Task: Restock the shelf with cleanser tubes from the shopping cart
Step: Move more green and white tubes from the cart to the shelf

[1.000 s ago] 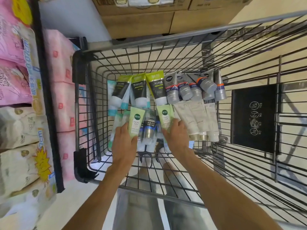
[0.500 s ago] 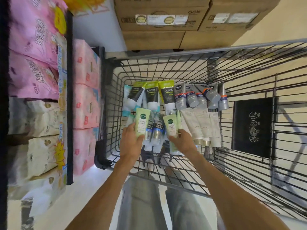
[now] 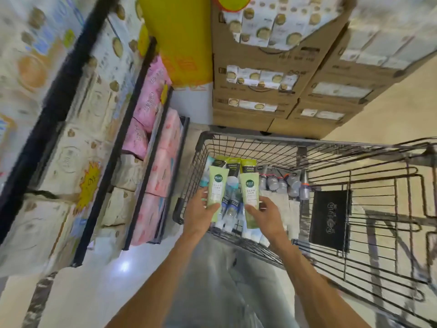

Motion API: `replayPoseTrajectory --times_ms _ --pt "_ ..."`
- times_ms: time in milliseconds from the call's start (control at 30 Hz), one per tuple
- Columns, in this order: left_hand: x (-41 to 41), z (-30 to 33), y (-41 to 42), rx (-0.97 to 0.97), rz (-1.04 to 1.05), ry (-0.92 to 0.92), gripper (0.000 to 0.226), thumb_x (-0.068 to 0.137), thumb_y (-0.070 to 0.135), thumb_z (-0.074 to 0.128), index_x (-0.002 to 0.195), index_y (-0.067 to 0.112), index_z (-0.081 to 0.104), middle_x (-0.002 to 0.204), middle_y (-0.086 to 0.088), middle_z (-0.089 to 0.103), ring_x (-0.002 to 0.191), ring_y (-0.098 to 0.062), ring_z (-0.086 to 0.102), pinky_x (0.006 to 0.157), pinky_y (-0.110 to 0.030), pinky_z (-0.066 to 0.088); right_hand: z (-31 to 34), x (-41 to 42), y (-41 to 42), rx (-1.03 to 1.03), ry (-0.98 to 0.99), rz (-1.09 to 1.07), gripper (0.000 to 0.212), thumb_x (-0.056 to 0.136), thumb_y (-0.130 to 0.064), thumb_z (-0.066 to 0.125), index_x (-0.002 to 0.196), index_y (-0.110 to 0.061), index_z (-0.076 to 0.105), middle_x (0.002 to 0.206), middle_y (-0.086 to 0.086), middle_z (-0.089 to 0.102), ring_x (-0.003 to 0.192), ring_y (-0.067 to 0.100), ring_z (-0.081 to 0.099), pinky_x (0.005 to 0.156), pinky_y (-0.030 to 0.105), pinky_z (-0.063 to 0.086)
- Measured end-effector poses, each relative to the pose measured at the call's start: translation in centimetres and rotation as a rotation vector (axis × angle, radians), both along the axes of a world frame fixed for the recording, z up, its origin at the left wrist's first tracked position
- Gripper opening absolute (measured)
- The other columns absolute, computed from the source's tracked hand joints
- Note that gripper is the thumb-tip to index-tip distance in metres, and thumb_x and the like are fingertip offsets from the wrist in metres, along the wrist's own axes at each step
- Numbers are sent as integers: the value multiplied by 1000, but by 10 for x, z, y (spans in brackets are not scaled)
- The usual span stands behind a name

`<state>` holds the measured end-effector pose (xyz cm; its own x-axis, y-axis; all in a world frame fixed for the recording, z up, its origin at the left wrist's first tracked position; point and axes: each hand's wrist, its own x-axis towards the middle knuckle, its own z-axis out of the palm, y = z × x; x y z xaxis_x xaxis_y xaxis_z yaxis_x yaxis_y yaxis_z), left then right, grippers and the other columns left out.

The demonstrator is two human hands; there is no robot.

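My left grip and right grip each squeezed one green cleanser tube above the cart, ready for shelving.

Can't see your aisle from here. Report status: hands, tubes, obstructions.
Left hand shut on one light green tube, right hand shut on another. Both held above the shopping cart; more tubes lie inside. Nothing blocking the hands.
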<state>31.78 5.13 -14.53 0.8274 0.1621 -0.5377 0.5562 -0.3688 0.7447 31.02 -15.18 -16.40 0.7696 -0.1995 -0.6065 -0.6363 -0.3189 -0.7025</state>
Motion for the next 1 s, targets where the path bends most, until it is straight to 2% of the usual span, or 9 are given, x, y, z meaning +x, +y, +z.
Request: replayPoseTrajectory --times_ms 100,233,300,400,467,567,733,833,1000 --pt "-13 23 -2 -9 60 -56 53 84 17 83 130 26 59 118 6 70 101 -9 68 89 -43 61 29 0 -1 9 -69 74 35 93 -21 75 123 -12 60 99 6 67 84 24 65 62 22 50" --pt "-35 44 -6 -17 221 -119 48 81 17 82 121 32 61 111 10 73 100 -9 72 89 -43 61 54 -1 -3 44 -125 182 39 93 -21 75 122 -15 50 95 -7 60 81 8 62 64 21 51" --pt "-55 57 -9 -10 303 -159 45 83 11 81 115 36 61 109 11 73 95 -3 72 83 -33 61 63 -3 -1 55 -156 286 40 93 -22 76 123 -14 52 96 -7 62 82 9 64 62 21 50" --pt "-96 69 -10 23 407 -199 38 86 7 79 119 23 66 105 14 74 88 4 70 71 -14 55 74 -8 8 77 -197 456 38 92 -17 76 121 -14 52 96 -4 61 80 4 61 56 11 47" --pt "-131 80 -9 58 511 -245 36 87 5 79 116 22 69 98 18 72 81 9 68 65 -10 50 82 -16 20 105 -212 589 39 92 -15 77 122 -11 52 98 0 62 80 3 59 57 8 45" --pt "-191 94 -9 95 728 -267 41 89 9 78 108 40 61 97 23 66 79 15 63 71 -17 52 90 -36 44 129 -212 800 35 89 -15 79 114 -12 55 95 -2 63 82 14 62 66 19 47" --pt "-290 105 -5 167 1036 -311 44 86 14 83 123 23 60 105 5 69 90 -14 68 76 -30 58 106 -94 101 180 -200 1085 34 86 -20 81 111 -16 59 104 5 71 92 21 68 74 33 52" --pt "-352 110 -6 206 1204 -326 47 84 11 85 122 21 59 105 3 70 90 -14 69 72 -22 55 117 -145 135 240 -188 1261 31 87 -21 81 109 -19 59 103 2 72 92 19 69 82 43 57" --pt "-467 121 -23 254 1505 -340 47 85 11 83 122 25 58 108 11 68 90 -5 65 64 -10 48 137 -252 178 312 -180 1566 33 88 -26 80 110 -23 56 107 -3 66 89 12 66 59 19 48"
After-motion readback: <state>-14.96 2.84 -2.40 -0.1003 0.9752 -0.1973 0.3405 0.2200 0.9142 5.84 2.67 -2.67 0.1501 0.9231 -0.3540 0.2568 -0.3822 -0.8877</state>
